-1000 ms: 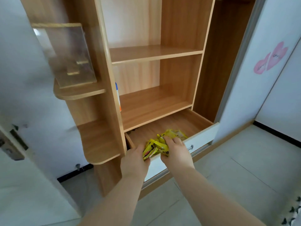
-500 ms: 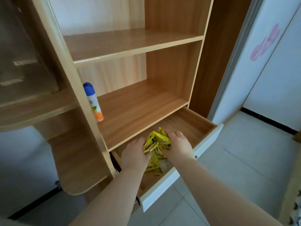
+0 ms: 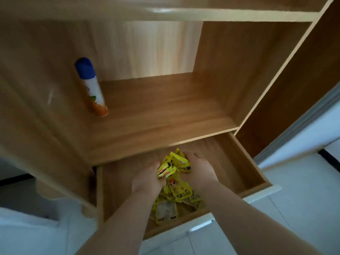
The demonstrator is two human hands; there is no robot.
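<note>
Both the left hand [image 3: 149,178] and right hand [image 3: 199,170] clutch light, crinkly, slippery yellow packets [image 3: 173,168] over the drawer [image 3: 244,166], likely best cupped from underneath.

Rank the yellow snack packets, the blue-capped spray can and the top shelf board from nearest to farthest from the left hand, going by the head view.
1. yellow snack packets: in the drawer, gripped by the left hand.
2. spray can: on the lower shelf, up and to the left.
3. top shelf board: overhead, highest.
</note>
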